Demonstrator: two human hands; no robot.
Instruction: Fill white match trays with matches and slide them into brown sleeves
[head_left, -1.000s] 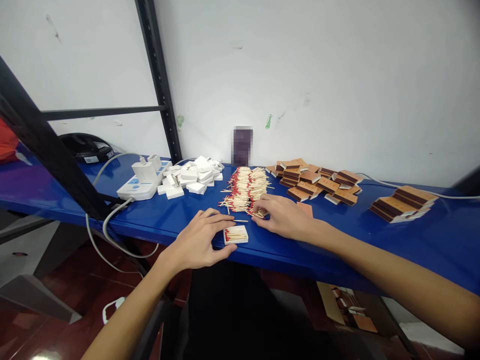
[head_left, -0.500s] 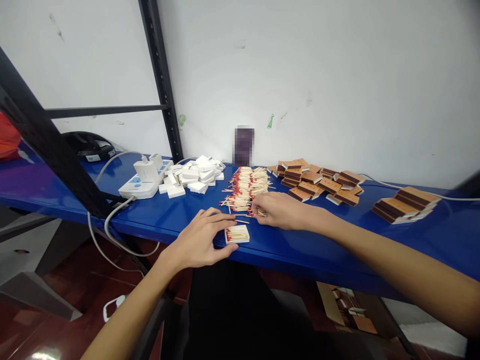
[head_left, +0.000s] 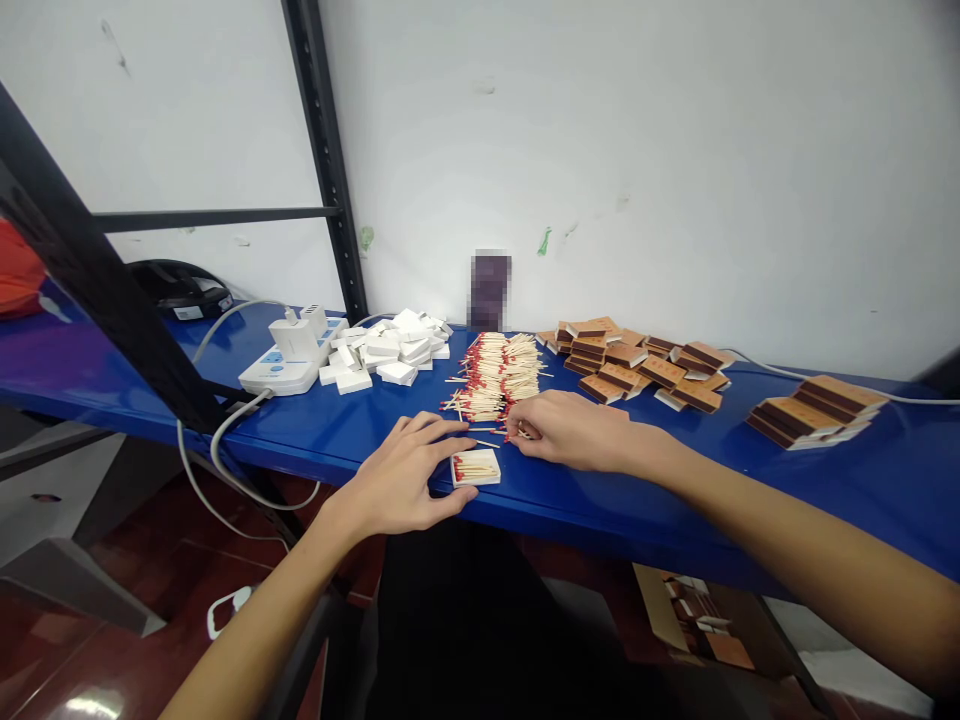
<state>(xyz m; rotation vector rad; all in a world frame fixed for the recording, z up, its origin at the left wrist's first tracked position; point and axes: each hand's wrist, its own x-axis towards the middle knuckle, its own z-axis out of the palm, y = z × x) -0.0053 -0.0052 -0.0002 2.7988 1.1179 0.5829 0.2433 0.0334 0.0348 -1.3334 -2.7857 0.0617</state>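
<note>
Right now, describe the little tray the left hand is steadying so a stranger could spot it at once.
Find the blue table along the white wall, then its near edge between the two hands. The open white tray lies there, against the left hand fingertips, just in front of the matchstick pile. Unlike the empty white trays heaped farther back, it holds red-tipped matches and sits alone.

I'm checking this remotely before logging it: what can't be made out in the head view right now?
- Matches under the right hand: its fingers cover them, count unclear.
- Dark object at the wall: blurred out.
- Print on the brown sleeves: too small.
- Fill of the white tray by the left hand: too small to count.
</note>
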